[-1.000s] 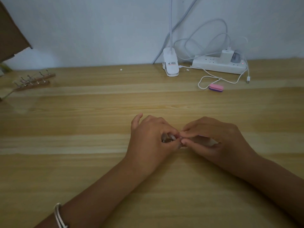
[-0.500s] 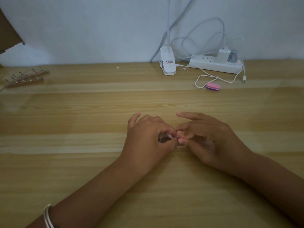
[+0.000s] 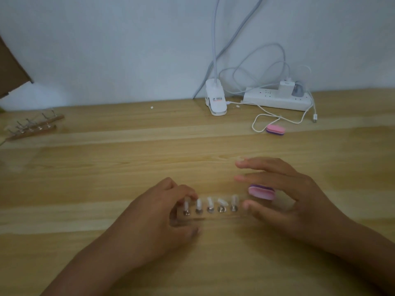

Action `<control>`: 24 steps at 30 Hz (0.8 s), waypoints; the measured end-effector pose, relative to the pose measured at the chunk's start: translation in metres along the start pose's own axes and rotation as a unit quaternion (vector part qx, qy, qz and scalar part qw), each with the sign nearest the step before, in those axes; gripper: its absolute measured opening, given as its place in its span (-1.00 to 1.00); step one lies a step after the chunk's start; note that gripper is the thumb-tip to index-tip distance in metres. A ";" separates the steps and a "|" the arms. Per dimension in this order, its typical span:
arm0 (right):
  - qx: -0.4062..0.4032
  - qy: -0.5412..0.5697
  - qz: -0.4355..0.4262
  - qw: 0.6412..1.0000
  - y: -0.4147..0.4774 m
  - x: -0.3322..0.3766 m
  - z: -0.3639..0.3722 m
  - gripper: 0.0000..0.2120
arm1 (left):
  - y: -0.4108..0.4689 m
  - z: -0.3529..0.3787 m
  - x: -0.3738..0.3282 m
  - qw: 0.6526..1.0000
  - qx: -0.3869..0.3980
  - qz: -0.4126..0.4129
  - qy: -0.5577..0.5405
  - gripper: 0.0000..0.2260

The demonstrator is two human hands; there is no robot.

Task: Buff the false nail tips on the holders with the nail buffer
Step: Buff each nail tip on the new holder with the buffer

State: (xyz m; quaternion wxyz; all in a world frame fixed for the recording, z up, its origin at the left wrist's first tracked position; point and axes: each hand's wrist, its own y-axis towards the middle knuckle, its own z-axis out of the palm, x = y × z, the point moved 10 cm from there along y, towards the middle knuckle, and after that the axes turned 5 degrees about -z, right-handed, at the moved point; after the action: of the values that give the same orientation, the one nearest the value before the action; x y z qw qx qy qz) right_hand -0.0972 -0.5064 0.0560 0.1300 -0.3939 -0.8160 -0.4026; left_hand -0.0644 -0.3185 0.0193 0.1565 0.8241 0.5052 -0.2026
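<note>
My left hand pinches the left end of the clear plastic holder strip. The five translucent white false nail tips on it look light, thin and flexy, so I'd brace the strip, not the tips. My right hand has its fingers spread over the pink-and-purple oval foam nail buffer just beside; can't tell if I'm gripping it.

A clear holder carries five nail tips on the surface. The left hand pinches its left end; just right of it, the right hand spreads fingers over a pink buffer (grip unclear).
</note>
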 end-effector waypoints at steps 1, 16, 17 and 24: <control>0.023 -0.033 0.003 0.999 0.000 -0.002 0.003 -0.59 | 0.000 0.000 -0.002 1.000 -0.004 0.011 0.000 -0.59; 0.047 -0.066 0.070 0.994 0.005 -0.046 -0.030 -0.87 | 0.061 -0.015 -0.054 0.995 -0.031 0.079 -0.053 -0.79; 0.043 -0.052 0.091 0.994 0.003 -0.056 -0.043 -0.86 | 0.073 -0.011 -0.064 0.994 -0.032 0.084 -0.062 -0.81; 0.023 -0.081 0.237 0.968 -0.045 -0.134 -0.139 -0.71 | 0.159 0.057 -0.155 0.982 0.018 0.148 -0.116 -0.81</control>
State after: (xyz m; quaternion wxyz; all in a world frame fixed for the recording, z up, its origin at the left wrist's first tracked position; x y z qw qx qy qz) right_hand -0.0580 -0.7004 0.0495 0.1641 -0.6040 -0.7165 -0.3080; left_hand 0.0051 -0.5341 0.0543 0.2273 0.8634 0.3524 -0.2804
